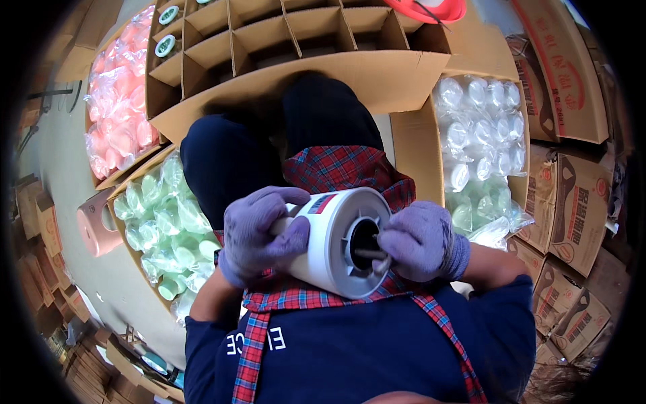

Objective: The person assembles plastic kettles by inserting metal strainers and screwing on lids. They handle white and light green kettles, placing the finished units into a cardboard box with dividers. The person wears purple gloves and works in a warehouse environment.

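Note:
A white cylindrical thermos casing (323,262) with a red and blue label lies tilted across my lap. Its ringed grey-white end, with a round dark hole in the middle, faces right. My left hand (262,232), in a lilac knit glove, wraps round the casing's left side with the thumb over the wall. At the hole's right edge is my right hand (420,242), gloved the same way, its fingers curled together. Something thin and greyish shows at those fingertips, partly inside the hole; I cannot make out what it is.
Ahead of my knees stands a divided carton (296,74) with green-rimmed items in its left cells. Bagged pink items (121,94) and bagged green items (168,222) fill boxes at left, near a pink casing (99,225). Clear-bagged white items (481,124) sit at right, beside printed cartons (579,209).

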{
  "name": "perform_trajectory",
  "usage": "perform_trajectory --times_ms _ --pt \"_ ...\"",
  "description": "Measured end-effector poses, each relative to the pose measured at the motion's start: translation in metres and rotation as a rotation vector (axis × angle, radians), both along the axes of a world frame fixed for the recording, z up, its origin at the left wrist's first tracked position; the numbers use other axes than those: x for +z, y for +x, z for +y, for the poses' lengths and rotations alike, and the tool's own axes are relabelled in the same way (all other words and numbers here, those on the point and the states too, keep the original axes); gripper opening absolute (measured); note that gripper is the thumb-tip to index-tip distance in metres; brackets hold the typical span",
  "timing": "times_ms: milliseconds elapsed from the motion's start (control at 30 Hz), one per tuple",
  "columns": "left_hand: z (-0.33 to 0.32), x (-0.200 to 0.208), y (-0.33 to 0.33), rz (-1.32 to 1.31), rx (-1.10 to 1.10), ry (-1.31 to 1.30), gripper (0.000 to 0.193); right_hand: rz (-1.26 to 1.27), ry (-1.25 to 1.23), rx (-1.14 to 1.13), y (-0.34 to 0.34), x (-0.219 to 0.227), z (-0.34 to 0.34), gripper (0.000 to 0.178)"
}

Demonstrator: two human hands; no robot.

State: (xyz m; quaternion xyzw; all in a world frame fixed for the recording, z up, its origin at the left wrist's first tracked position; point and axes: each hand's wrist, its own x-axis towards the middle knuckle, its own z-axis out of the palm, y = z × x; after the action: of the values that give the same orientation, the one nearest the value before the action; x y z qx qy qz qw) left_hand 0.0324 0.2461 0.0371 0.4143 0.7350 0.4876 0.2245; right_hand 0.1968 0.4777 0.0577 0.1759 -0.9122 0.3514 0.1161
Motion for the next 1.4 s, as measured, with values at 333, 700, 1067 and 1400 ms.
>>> perform_trajectory --times_ms 333,700,1067,1400 --pt "0.001 -0.007 0.009 0.115 0.226 -0.048 0.022 0.020 -0.070 -0.349 0.001 -0.006 0.040 0.009" --pt "-0.062 0.001 -0.022 0.885 -0.050 -0.264 0.063 -0.489 0.513 -1.074 -0.138 -0.144 0.208 0.041" --pt "-0.009 -0.007 -0.025 -0.275 0.233 0.414 0.045 -0.206 -0.591 -0.066 -0.050 -0.046 0.046 0.128" --pt "-0.034 -0.041 0.010 -0.262 0.255 0.382 0.047 -0.148 -0.662 0.013 -0.077 -0.040 -0.001 0.097"
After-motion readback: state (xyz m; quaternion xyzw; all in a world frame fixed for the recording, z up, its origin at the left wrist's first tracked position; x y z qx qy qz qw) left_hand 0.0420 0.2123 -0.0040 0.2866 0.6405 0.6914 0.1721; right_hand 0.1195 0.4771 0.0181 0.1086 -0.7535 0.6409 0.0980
